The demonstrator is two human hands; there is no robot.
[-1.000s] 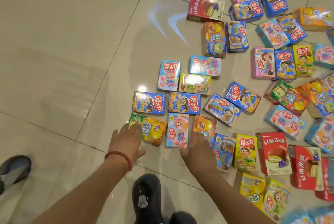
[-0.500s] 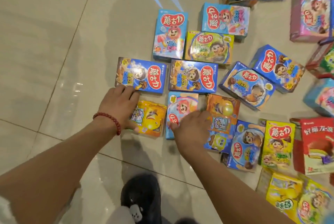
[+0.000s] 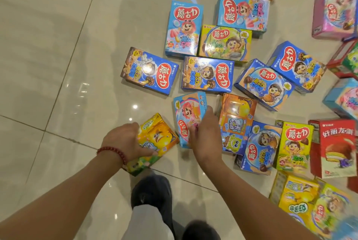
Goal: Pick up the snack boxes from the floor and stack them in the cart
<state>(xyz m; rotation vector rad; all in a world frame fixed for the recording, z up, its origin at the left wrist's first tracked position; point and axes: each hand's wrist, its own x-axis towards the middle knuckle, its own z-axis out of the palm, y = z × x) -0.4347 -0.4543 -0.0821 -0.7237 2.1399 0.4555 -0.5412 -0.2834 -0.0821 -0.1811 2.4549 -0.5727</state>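
On my feed, my left hand (image 3: 124,140) curls round the yellow-orange snack box (image 3: 155,139), thumb across its front face, the box tilted with its far end raised off the tiled floor (image 3: 58,65). A red bead bracelet (image 3: 114,152) sits on that wrist. My right hand (image 3: 205,135) grips the light-blue box with the pink-haired character (image 3: 187,115) along its right edge, fingers wrapped over the side; that box is also tipped up. Just right of it lies an orange box (image 3: 237,115), flat on the floor. Beyond them two dark-blue boxes (image 3: 149,71) (image 3: 207,75) lie side by side. My dark shoe (image 3: 153,191) shows below the hands. I see no cart in this view.
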